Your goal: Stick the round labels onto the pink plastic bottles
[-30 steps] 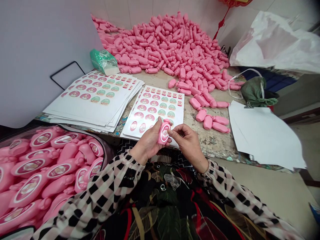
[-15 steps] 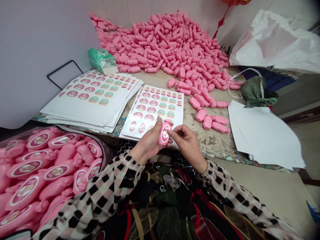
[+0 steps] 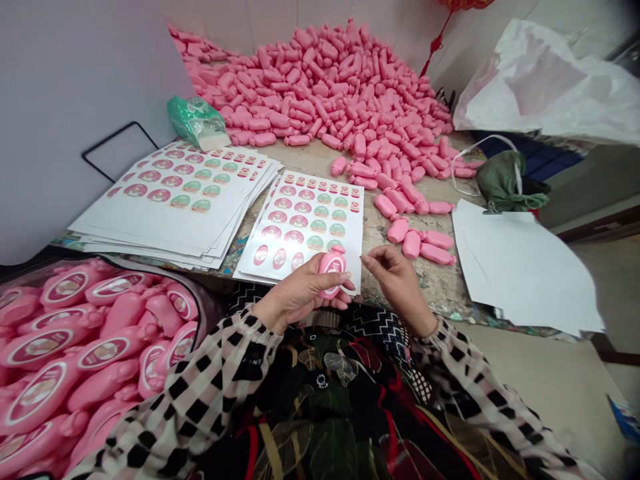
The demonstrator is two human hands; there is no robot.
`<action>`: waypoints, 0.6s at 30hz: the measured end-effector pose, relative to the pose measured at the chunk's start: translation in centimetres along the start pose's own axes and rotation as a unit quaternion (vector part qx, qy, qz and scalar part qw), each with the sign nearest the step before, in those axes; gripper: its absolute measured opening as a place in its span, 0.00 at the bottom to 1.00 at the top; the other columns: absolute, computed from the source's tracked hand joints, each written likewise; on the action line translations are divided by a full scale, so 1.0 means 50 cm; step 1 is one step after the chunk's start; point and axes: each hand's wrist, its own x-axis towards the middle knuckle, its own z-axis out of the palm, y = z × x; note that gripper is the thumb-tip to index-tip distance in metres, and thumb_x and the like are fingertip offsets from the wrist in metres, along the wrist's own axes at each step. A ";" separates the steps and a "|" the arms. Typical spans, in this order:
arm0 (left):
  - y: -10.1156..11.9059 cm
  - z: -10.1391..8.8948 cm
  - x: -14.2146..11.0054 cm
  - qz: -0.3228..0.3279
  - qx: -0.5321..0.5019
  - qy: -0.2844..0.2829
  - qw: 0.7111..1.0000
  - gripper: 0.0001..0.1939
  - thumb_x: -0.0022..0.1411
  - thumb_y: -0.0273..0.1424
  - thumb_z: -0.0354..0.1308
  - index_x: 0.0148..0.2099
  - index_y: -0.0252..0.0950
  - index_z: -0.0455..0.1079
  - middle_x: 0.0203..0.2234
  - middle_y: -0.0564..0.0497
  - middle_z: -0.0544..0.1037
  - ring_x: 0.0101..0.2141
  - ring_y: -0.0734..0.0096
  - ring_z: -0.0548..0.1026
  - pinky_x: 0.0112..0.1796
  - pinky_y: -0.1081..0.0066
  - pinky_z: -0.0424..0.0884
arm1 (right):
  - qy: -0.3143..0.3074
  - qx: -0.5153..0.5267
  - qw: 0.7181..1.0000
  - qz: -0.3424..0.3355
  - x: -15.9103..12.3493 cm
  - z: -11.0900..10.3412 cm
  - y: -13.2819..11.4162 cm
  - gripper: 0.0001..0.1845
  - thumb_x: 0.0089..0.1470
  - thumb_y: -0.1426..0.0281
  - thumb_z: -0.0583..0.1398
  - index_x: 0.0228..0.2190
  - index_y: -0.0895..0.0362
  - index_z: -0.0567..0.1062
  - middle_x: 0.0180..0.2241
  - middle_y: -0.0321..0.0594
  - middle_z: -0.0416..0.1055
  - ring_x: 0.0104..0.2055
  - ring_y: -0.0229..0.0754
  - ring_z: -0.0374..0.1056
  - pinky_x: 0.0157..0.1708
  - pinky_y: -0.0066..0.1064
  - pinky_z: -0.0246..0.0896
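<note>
"What's the biggest thing you see from up there?"

"The worktable (image 3: 425, 293), worn and speckled, running across my head view. At its back I have a wide heap of pink bottles (image 3: 320, 87), spilling forward to the right of centre."

"And lower down?"

"An open bag (image 3: 207, 310) at my lower left, full of pink bottles with oval labels. A crumpled white plastic bag (image 3: 545, 93) is at the far right. I've a thick stack of printed sheets (image 3: 135, 217) on the table's left, some blank white sheets (image 3: 525, 273) on the right with a clip at their top edge, and a smaller set of sticker sheets (image 3: 310, 213) between them, with pink and green ovals."

"Your hands?"

"My left hand (image 3: 300, 290) is closed round one bottle, thumb across its front, fingers curled beneath. My right hand (image 3: 403, 283) is just beside it, clear of the bottle, thumb and forefinger nearly together. I can't tell whether anything is pinched there."

"Where's that bottle, exactly?"

"The held bottle (image 3: 333, 267) is above the near right corner of the sticker sheets, tilted slightly, cap end away from me. Its oval label (image 3: 331, 265) faces up, partly under my thumb."
</note>
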 end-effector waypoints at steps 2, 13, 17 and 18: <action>0.000 0.009 0.000 -0.002 0.009 0.003 1.000 0.29 0.53 0.30 0.61 0.54 0.37 0.50 0.31 0.47 0.74 0.25 0.72 0.75 0.28 0.70 0.72 | -0.015 0.072 0.995 0.065 -0.001 -0.001 -0.003 0.13 0.43 0.61 0.64 0.28 0.56 0.71 0.27 0.34 0.68 0.28 0.35 0.62 0.30 0.28 0.58; -0.052 0.057 0.017 -0.044 0.058 -0.053 0.996 0.51 0.50 0.21 0.58 0.65 0.47 0.27 0.28 0.54 0.72 0.24 0.73 0.75 0.29 0.68 0.71 | -0.058 0.329 0.909 0.250 -0.057 0.003 -0.010 0.15 0.41 0.63 0.66 0.29 0.57 0.71 0.20 0.30 0.66 0.17 0.29 0.56 0.15 0.22 0.48; -0.080 0.052 0.025 -0.081 0.141 -0.088 0.983 0.43 0.51 0.22 0.54 0.65 0.39 0.39 0.27 0.54 0.70 0.23 0.74 0.73 0.28 0.68 0.71 | 0.035 0.210 0.954 0.211 -0.066 -0.102 0.014 0.18 0.40 0.62 0.67 0.34 0.56 0.71 0.27 0.33 0.70 0.24 0.32 0.63 0.22 0.23 0.56; -0.084 0.049 0.027 -0.085 0.156 -0.088 0.980 0.41 0.51 0.22 0.54 0.65 0.38 0.42 0.27 0.54 0.70 0.23 0.75 0.72 0.29 0.68 0.70 | 0.027 0.136 0.969 0.205 -0.073 -0.132 0.027 0.20 0.40 0.62 0.67 0.35 0.56 0.72 0.29 0.35 0.72 0.28 0.34 0.65 0.27 0.25 0.59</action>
